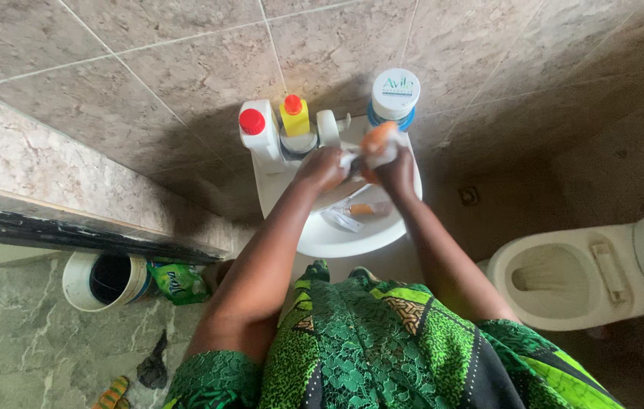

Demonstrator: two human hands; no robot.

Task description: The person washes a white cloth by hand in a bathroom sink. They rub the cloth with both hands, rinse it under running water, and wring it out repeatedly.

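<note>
Holding an orange-and-white tube (377, 144) over the sink (337, 235) — both hands, left (322, 168) and right (394, 173), are closing around it; squeezing likely follows.

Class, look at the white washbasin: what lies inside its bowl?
Inside the washbasin lie an orange-tipped item and a pale flat one. The hands cover the bowl's back part.

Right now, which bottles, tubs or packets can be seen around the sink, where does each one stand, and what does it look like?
Bottle: back left of the sink, white with a red cap.
Bottle: beside it, yellow with a red cap.
Tub: back right of the sink, round, white lid with a printed label, blue band below.
Packet: on the floor left of the sink, green, crumpled, next to a white bucket.
</note>
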